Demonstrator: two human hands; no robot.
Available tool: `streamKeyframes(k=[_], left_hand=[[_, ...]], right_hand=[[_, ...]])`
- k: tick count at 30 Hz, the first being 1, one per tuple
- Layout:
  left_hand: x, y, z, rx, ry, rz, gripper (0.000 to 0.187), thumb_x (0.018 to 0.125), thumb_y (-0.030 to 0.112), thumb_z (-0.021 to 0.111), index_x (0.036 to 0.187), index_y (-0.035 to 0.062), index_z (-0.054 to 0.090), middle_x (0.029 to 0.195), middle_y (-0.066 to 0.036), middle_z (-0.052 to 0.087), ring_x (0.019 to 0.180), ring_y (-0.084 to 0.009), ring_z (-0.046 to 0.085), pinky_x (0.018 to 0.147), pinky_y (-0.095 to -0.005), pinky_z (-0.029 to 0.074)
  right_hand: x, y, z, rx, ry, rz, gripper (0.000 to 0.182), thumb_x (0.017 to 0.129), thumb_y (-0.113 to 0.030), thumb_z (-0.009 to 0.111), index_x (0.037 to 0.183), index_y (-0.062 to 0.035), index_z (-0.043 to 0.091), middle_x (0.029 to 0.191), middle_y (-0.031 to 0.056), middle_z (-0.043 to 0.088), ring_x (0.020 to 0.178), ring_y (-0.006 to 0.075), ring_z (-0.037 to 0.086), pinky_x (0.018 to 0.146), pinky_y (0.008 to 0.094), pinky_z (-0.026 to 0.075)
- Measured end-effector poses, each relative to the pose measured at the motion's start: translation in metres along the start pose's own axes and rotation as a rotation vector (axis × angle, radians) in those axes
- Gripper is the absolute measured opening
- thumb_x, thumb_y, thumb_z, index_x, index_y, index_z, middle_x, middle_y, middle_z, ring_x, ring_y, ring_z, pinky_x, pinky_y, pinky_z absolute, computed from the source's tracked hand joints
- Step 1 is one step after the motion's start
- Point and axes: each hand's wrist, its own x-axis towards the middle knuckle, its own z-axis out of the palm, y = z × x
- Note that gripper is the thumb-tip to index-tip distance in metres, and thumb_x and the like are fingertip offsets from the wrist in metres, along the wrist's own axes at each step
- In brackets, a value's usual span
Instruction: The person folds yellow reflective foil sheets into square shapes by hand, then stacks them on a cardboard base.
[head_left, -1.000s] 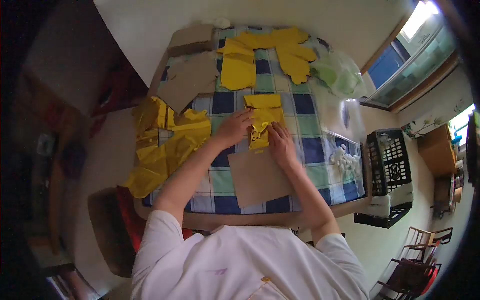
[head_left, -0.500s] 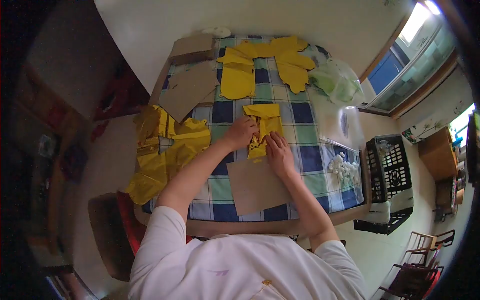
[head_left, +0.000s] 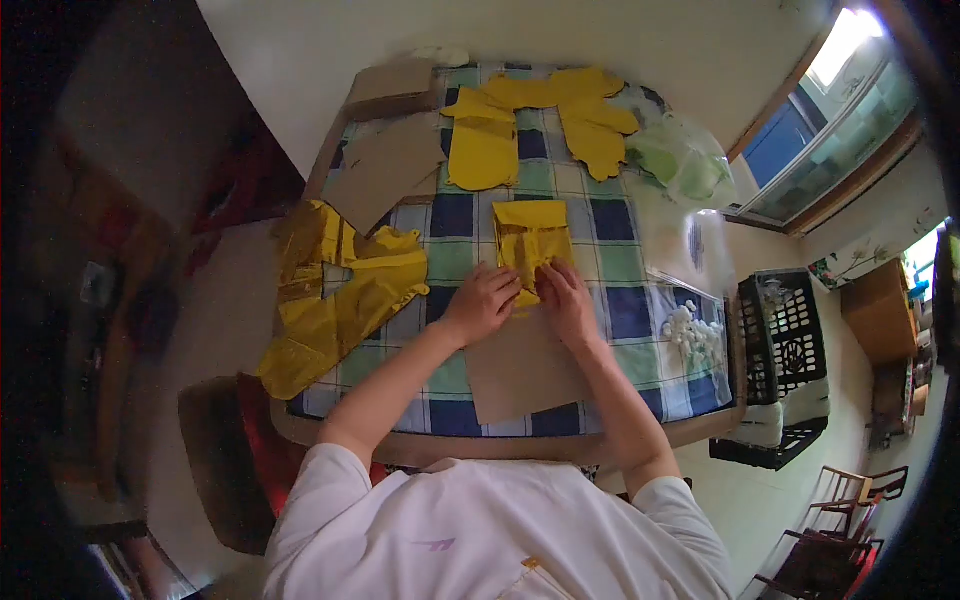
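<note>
A folded yellow foil piece [head_left: 532,243], which looks like a flat, uninflated foil balloon, lies in the middle of the checked tablecloth. Its lower end overlaps the top of a brown cardboard sheet [head_left: 525,370]. My left hand [head_left: 485,303] has its fingers bent over the foil's lower left edge. Across from it, my right hand [head_left: 568,303] pinches the lower right edge, thumb turned inward. Both hands rest low on the table, and their fingertips partly cover the foil's bottom.
More flat yellow foil [head_left: 345,290] lies at the left, and further foil shapes [head_left: 483,150] at the back. Cardboard pieces [head_left: 385,175] are at the back left. A clear plastic bag [head_left: 690,165], small white pieces [head_left: 693,335] and a black crate [head_left: 783,345] are rightward.
My left hand has come down from the foil's upper left side to its lower left edge. My right hand has stayed near the right edge, its fingers more bent. The foil lies flatter.
</note>
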Motion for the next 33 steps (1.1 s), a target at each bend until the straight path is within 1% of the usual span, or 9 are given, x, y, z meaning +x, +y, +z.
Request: streamKeyframes(k=[5,8,11,17,20,23,26,30,33], left_hand=[[-0.009,-0.003,0.013,-0.192,0.003,-0.1,0.029,0.081,0.013,0.058,0.108,0.0047,0.06,0.119,-0.012,0.056,0.117,-0.028,0.049,0.103,-0.0466,0.033],[-0.011,-0.003,0.011,-0.118,-0.037,-0.077,0.04,0.08,0.015,0.063,0.117,0.003,0.055,0.124,-0.012,0.053,0.118,-0.0309,0.048,0.104,-0.0464,0.032],[-0.008,0.003,0.006,-0.169,0.005,-0.102,0.044,0.081,0.019,0.064,0.121,0.0047,0.053,0.125,-0.011,0.053,0.12,-0.0305,0.046,0.105,-0.0468,0.031],[-0.016,0.007,0.01,0.028,-0.079,-0.06,0.051,0.083,0.029,0.061,0.127,0.0071,0.047,0.132,-0.01,0.048,0.126,-0.0269,0.041,0.107,-0.0494,0.026],[-0.017,0.012,0.004,-0.008,-0.121,-0.097,0.055,0.084,0.031,0.06,0.131,0.0073,0.044,0.136,-0.01,0.044,0.129,-0.0256,0.038,0.107,-0.0494,0.024],[-0.014,0.013,0.005,-0.045,-0.133,-0.143,0.057,0.084,0.032,0.059,0.133,0.0072,0.041,0.138,-0.011,0.042,0.131,-0.0257,0.036,0.107,-0.05,0.024],[-0.013,0.013,0.002,-0.045,-0.141,-0.161,0.057,0.085,0.031,0.058,0.133,0.0065,0.041,0.139,-0.012,0.04,0.131,-0.0267,0.035,0.107,-0.0501,0.024],[-0.017,0.016,0.005,0.036,-0.097,-0.112,0.055,0.086,0.032,0.056,0.133,0.0062,0.042,0.14,-0.012,0.039,0.131,-0.0267,0.034,0.108,-0.0509,0.023],[-0.015,0.013,0.003,0.077,-0.161,-0.074,0.054,0.086,0.033,0.055,0.132,0.0063,0.043,0.141,-0.011,0.038,0.132,-0.0265,0.033,0.109,-0.0517,0.022]], right_hand=[[-0.023,-0.001,-0.046,-0.255,0.148,0.186,0.02,0.077,-0.016,0.064,0.092,-0.0054,0.055,0.092,0.0132,0.057,0.089,0.0343,0.053,0.077,0.0434,0.044],[-0.05,-0.002,-0.063,-0.333,-0.016,0.335,0.023,0.075,-0.016,0.066,0.093,-0.0065,0.055,0.094,0.0136,0.055,0.084,0.0346,0.052,0.072,0.0453,0.044],[-0.064,0.013,-0.06,-0.272,-0.047,0.195,0.03,0.072,-0.018,0.07,0.096,-0.007,0.054,0.093,0.0132,0.055,0.084,0.0336,0.053,0.07,0.0448,0.044],[-0.061,-0.001,-0.051,-0.239,0.054,0.317,0.034,0.07,-0.017,0.07,0.099,-0.0053,0.055,0.088,0.0121,0.057,0.082,0.0343,0.056,0.071,0.0432,0.045],[-0.046,-0.01,-0.053,-0.207,0.015,0.267,0.036,0.075,-0.012,0.066,0.109,-0.0087,0.054,0.106,0.0132,0.056,0.098,0.0341,0.053,0.079,0.0456,0.044],[-0.022,-0.019,-0.05,-0.296,-0.004,0.022,0.043,0.083,-0.013,0.056,0.126,-0.0099,0.048,0.126,0.0119,0.051,0.117,0.0313,0.047,0.096,0.0476,0.038],[-0.025,-0.003,-0.033,-0.445,-0.237,0.124,0.046,0.086,-0.008,0.048,0.131,-0.0091,0.046,0.137,0.011,0.044,0.128,0.0279,0.039,0.105,0.0493,0.029],[-0.034,0.003,-0.036,-0.448,-0.252,0.069,0.045,0.09,-0.016,0.041,0.135,-0.0072,0.042,0.14,0.0082,0.041,0.134,0.0235,0.032,0.108,0.0514,0.021],[-0.034,0.001,-0.037,-0.454,-0.157,-0.01,0.044,0.087,-0.017,0.049,0.129,-0.0052,0.047,0.131,0.0127,0.048,0.127,0.0272,0.04,0.105,0.0465,0.029]])
